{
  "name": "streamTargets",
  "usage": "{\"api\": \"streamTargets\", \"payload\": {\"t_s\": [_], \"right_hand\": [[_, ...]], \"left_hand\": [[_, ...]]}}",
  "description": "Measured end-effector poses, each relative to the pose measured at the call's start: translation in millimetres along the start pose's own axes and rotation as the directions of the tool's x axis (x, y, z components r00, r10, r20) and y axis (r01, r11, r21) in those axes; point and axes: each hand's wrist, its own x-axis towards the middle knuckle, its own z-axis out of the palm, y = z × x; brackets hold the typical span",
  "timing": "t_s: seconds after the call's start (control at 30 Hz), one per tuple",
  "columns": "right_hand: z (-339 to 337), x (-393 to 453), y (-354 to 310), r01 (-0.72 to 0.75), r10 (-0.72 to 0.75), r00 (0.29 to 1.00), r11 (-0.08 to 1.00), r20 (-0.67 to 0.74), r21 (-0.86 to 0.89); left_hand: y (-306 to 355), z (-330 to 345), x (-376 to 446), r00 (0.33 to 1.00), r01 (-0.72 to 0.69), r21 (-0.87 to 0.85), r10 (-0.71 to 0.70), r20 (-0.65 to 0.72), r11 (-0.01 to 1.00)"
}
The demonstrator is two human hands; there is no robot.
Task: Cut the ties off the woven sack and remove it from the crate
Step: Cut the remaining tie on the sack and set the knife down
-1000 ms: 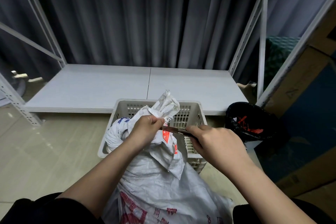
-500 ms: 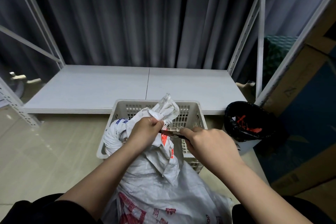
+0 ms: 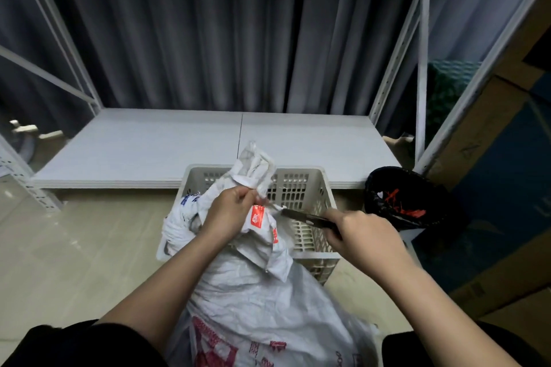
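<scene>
- The sack (image 3: pixel 262 301) is lying half in the crate (image 3: pixel 301 188), and its lower part is spilling out over the near rim toward the person.
- It is looking white and woven, much wrinkled, with red printed letters near the bottom and a small red label just under the left hand (image 3: pixel 229 214).
- The left hand is closing tightly around the bunched neck of the sack, with the fingers curling in and the thumb on top.
- Above this hand, the gathered top of the sack is standing up like a crumpled tuft, in front of the far wall of the crate.
- A thin white tie (image 3: pixel 275 206) is stretching out from the left hand toward the right hand (image 3: pixel 362 234).
- The right hand is gripping the dark handles of the scissors (image 3: pixel 304 215), fingers wrapping around them.
- The blades are pointing toward the left hand, and their tip is meeting the end of the tie; I cannot tell how far the blades are open.
- To the left of the left hand, another bunched part of the sack, with blue print, is hanging over the crate's left rim.
- Beyond the right hand, a black bin (image 3: pixel 399 199) is standing with red scraps (image 3: pixel 401 205) inside.
</scene>
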Motion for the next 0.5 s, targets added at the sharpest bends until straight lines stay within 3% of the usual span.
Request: {"api": "streamTargets", "payload": {"t_s": [0.2, 0.27, 0.37, 0.43, 0.5], "right_hand": [[16.2, 9.7, 17.8, -0.243, 0.185, 0.964, 0.904, 0.191, 0.352], [21.4, 11.1, 21.7, -0.327, 0.196, 0.939, 0.758, 0.281, 0.564], [25.6, 9.2, 26.1, -0.426, 0.140, 0.901, 0.453, 0.410, 0.783], [33.0, 6.2, 29.3, -0.462, 0.102, 0.886, 0.295, 0.453, 0.836], [43.0, 3.4, 33.3, -0.502, 0.107, 0.865, 0.204, 0.491, 0.840]], "left_hand": [[-1.7, 5.4, -6.8, 0.997, -0.069, 0.117, 0.064, 0.049, 0.991], [0.4, 6.9, -11.9, 0.987, -0.131, 0.166, 0.113, 0.110, 0.977], [-2.4, 14.8, -15.2, 0.962, -0.264, 0.380, 0.212, 0.173, 0.887], [-9.6, 22.5, -10.3, 0.927, -0.372, 0.523, 0.336, 0.167, 0.767], [-12.2, 31.4, -5.6, 0.895, -0.428, 0.625, 0.403, 0.192, 0.653]]}}
